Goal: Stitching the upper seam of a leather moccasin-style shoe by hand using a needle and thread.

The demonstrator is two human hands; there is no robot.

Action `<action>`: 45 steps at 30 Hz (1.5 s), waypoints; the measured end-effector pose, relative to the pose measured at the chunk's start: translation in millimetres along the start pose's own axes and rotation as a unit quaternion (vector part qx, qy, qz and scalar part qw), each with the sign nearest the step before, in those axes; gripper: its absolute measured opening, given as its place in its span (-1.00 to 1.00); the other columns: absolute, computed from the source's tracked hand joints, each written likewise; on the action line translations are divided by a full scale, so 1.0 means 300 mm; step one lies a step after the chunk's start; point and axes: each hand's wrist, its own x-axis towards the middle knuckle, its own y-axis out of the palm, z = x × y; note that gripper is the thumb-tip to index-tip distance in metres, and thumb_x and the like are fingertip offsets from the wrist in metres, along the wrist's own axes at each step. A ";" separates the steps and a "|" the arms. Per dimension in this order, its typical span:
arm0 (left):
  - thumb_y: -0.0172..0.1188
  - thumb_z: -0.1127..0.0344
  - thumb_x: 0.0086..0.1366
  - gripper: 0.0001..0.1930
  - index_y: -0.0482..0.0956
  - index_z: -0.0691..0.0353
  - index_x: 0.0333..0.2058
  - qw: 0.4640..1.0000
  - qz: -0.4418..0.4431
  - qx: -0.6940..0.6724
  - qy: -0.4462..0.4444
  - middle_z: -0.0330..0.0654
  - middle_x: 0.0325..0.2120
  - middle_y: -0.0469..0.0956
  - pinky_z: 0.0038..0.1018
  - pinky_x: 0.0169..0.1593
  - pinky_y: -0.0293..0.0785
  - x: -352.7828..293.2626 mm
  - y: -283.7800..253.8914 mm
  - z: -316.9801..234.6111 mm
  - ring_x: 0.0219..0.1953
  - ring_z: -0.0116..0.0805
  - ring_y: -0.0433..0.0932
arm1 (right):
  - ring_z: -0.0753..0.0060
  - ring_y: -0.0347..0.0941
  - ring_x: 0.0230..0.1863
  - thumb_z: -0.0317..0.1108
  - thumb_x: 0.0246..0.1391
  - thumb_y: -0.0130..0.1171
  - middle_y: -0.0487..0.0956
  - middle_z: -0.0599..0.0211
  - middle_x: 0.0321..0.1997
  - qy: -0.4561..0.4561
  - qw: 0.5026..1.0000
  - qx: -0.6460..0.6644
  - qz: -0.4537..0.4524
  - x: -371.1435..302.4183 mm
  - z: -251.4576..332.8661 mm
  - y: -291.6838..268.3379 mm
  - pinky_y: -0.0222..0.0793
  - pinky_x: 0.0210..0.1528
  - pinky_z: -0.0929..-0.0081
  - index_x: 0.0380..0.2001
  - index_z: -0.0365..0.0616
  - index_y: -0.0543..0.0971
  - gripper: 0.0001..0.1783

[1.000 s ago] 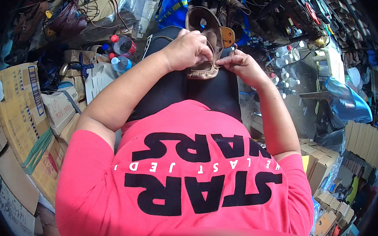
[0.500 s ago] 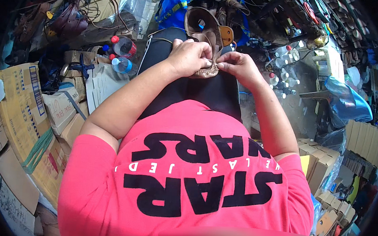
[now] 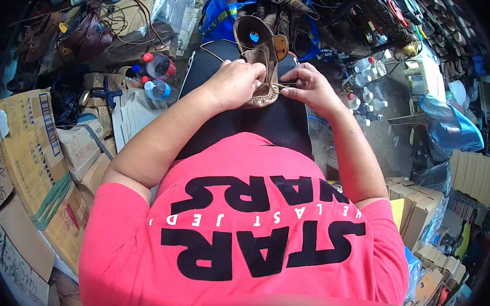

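A brown leather shoe upper (image 3: pixel 271 61) rests on my lap over dark trousers, its pleated toe end (image 3: pixel 263 100) toward me. My left hand (image 3: pixel 238 83) is closed on its left edge near the toe, with the fingertips partly hidden. On the other side, my right hand (image 3: pixel 312 90) is a little off the edge, thumb and forefinger drawn together on a thin thread running to the toe seam; whether a needle is there is too small to tell. A thin brown cord (image 3: pixel 209 49) loops out beside my left hand. A tan leather tab (image 3: pixel 281 46) sticks out at the shoe's right side.
Bottles with red and blue caps (image 3: pixel 158 90) stand at the left, and several clear bottles (image 3: pixel 368 96) at the right. A blue bag (image 3: pixel 223 18) lies beyond my knees. Cardboard boxes (image 3: pixel 32 149) are stacked at the left, others (image 3: pixel 417 205) at the right. Leather pieces (image 3: pixel 88 37) lie at the far left.
My right hand has drawn back slightly from the seam, and a thin thread now shows between it and the shoe. My left hand has shifted slightly down and turned, its fingers more curled.
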 end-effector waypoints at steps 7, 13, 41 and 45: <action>0.13 0.33 0.21 -0.89 0.55 0.15 -0.29 0.999 0.018 -0.045 0.021 0.00 -0.38 0.58 -0.13 -0.15 0.46 0.018 0.009 0.008 -0.26 0.05 0.55 | 0.58 0.39 -0.25 -0.38 -0.02 0.32 0.43 0.40 -0.30 0.013 0.998 0.061 -0.016 -0.090 0.003 -0.087 0.34 -0.21 0.55 -0.47 -0.24 0.61 -0.86; 0.12 0.32 0.22 -0.90 0.55 0.11 -0.30 0.999 0.020 0.000 0.051 -0.03 -0.40 0.57 -0.12 -0.17 0.44 0.029 0.014 0.004 -0.26 0.02 0.54 | 0.23 0.47 -0.14 -0.30 -0.01 0.29 0.47 0.23 -0.15 -0.015 0.958 -0.244 -0.151 0.000 -0.044 -0.139 0.41 -0.07 0.36 -0.31 -0.15 0.63 -0.80; 0.12 0.29 0.34 -0.83 0.48 0.26 -0.39 0.863 0.139 -0.477 0.090 -0.18 -0.39 0.55 -0.46 -0.16 0.43 -0.117 -0.095 -0.130 -0.25 -0.42 0.51 | 0.54 0.45 -0.34 -0.22 0.14 0.24 0.56 0.39 -0.37 -0.058 0.951 0.257 0.159 0.022 0.259 -0.019 0.38 -0.20 0.50 -0.37 -0.18 0.55 -0.77; 0.28 0.23 0.12 -0.82 0.61 0.23 -0.42 1.000 -0.006 0.009 0.009 -0.09 -0.42 0.53 -0.36 -0.21 0.43 -0.278 -0.212 0.143 -0.30 -0.14 0.53 | 0.18 0.52 -0.20 -0.40 -0.05 0.21 0.57 0.16 -0.30 0.013 0.978 -0.198 0.070 -0.115 0.091 -0.153 0.43 -0.14 0.37 -0.32 -0.20 0.62 -0.82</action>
